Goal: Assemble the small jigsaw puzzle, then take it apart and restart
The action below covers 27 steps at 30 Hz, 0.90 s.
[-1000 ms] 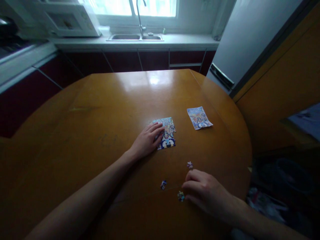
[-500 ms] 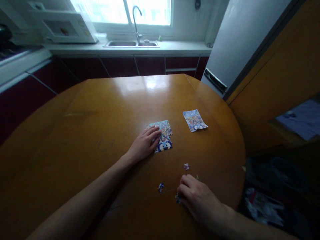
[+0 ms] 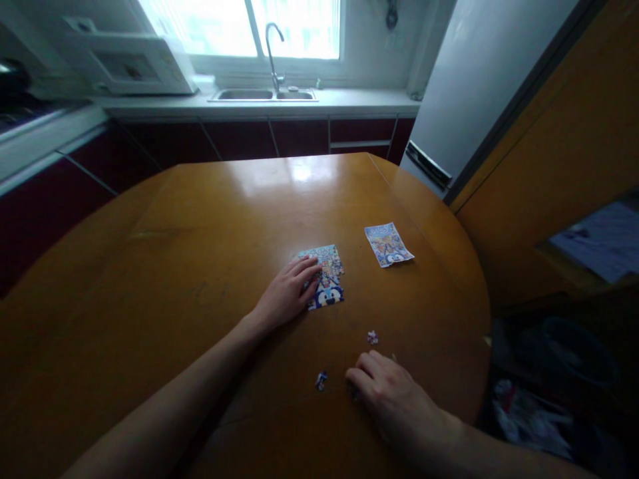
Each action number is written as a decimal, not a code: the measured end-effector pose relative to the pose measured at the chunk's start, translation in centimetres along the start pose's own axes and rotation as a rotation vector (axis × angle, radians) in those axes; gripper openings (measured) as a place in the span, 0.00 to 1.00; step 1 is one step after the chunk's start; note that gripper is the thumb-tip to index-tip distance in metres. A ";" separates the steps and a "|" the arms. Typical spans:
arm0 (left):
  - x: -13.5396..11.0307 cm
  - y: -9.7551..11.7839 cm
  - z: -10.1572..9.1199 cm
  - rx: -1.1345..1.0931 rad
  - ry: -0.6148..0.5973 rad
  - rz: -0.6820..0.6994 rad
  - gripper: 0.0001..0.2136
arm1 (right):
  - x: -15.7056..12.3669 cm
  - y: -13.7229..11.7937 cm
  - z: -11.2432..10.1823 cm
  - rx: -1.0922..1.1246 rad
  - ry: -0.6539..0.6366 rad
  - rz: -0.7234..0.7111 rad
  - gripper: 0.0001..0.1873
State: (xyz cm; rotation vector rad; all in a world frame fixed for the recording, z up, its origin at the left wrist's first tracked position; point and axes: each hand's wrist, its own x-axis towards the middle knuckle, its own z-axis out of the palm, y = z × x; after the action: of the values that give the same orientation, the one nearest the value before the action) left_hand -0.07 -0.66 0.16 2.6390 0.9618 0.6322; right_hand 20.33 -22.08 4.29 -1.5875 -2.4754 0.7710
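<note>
The room is lit by a bright window point(image 3: 312, 30), set in a pale wall point(image 3: 368, 46). Below it, a white worktop point(image 3: 364, 98) is fitted with a double-basin metal sink point(image 3: 244, 96) and a curved faucet point(image 3: 270, 53), and is fronted by dark red cabinets point(image 3: 239, 138). A white microwave point(image 3: 130, 64) is placed at the left. The right side is bounded by a pale grey refrigerator point(image 3: 479, 86) and an orange-brown wooden panel point(image 3: 544, 156). The foreground is occupied by a glossy wooden tabletop point(image 3: 224, 219), by which daylight is reflected near its far edge. The lower right is cast in shadow.
</note>
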 end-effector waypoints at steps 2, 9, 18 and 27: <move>0.0 0.0 -0.1 0.004 0.000 0.002 0.17 | 0.2 0.1 0.2 -0.017 0.006 0.012 0.13; 0.0 0.0 0.0 0.020 0.005 0.007 0.17 | 0.6 0.5 0.3 -0.155 -0.015 -0.043 0.14; 0.0 0.1 0.0 0.028 -0.010 0.000 0.17 | 1.3 0.7 -1.6 -0.002 -0.100 -0.228 0.09; -0.1 0.0 0.2 0.032 0.000 -0.007 0.16 | 7.7 7.0 -6.5 0.718 0.285 -0.079 0.06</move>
State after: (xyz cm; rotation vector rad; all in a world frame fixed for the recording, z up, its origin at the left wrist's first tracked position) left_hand -0.01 -0.75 0.00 2.6626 0.9889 0.6207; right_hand 24.85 -10.78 5.27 -1.2131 -1.7516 1.1511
